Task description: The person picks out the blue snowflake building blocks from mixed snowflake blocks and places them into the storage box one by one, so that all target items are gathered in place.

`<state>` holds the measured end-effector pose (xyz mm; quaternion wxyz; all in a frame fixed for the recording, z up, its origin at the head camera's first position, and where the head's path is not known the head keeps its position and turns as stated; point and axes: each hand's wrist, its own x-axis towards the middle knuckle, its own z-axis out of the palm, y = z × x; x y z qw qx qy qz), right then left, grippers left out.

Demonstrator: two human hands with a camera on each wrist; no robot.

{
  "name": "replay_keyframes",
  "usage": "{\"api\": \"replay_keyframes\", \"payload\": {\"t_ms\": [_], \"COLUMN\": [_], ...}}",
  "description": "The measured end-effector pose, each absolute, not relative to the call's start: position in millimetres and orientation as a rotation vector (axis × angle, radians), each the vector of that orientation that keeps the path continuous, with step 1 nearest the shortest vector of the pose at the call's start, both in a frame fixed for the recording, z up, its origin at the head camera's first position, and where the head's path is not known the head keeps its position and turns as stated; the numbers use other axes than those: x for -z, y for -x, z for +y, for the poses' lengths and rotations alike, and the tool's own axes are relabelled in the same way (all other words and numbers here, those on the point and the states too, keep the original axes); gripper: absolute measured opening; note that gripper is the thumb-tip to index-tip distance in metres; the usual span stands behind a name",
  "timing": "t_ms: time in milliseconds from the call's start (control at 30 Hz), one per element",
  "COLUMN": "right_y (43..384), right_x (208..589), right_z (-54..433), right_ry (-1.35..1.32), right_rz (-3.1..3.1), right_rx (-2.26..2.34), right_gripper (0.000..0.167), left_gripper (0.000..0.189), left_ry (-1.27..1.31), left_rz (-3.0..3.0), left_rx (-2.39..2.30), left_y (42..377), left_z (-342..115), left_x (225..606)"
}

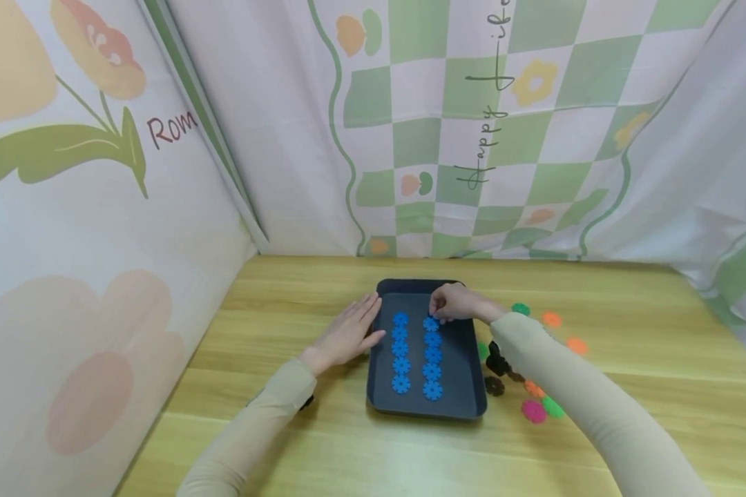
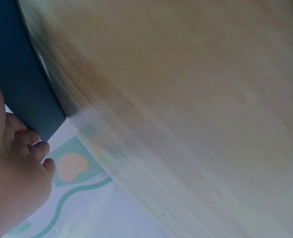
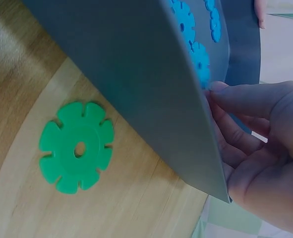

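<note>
Two rows of blue notched flower discs (image 1: 432,353) lie inside a dark grey tray (image 1: 456,407) on the table. My right hand (image 1: 456,302) is over the tray's far right part, its thumb and finger pinched at the far blue disc (image 1: 431,323) of the right row. In the right wrist view, the thumb tip meets that disc's edge (image 3: 201,64); the tray wall hides part of the fingers. Along the tray's left rim rests my left hand (image 1: 348,331), fingers extended. The left wrist view shows its fingers against the tray's outer side (image 2: 22,64).
Right of the tray lie loose discs: a green one (image 3: 77,147), a pink one (image 1: 534,411), an orange one (image 1: 551,319) and several others, some black (image 1: 496,360). My right forearm passes over this area. Patterned curtains (image 1: 423,138) stand behind the wooden table (image 1: 298,290).
</note>
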<state>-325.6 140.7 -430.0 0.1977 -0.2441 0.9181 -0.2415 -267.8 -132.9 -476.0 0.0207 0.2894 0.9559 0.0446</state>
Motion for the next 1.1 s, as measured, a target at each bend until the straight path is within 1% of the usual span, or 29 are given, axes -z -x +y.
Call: {"api": "replay_keyframes", "payload": {"t_ms": [367, 533, 633, 900, 1100], "right_y": [323, 320, 318, 308, 297], "right_x": [426, 425, 424, 420, 422], "right_z": [148, 154, 159, 187, 218], "right_ry": [0.724, 0.774, 0.810, 0.825, 0.802], "right_rz": [2.566, 2.579, 2.605, 2.721, 2.828], "right_rx": [0.723, 0.808, 0.873, 1.032, 0.999], "right_gripper": [0.012, 0.014, 0.016, 0.013, 0.017], "left_gripper": [0.072, 0.073, 0.075, 0.076, 0.073], "left_ry": [-0.915, -0.917, -0.901, -0.846, -0.726], "left_rz": [2.966, 2.956, 2.934, 2.928, 2.967], "left_rx": [-0.146, -0.135, -0.211, -0.521, -0.636], "left_y": [270, 274, 276, 282, 287], "left_z": [-131, -133, -137, -153, -176], "left_x": [479, 480, 480, 476, 469]}}
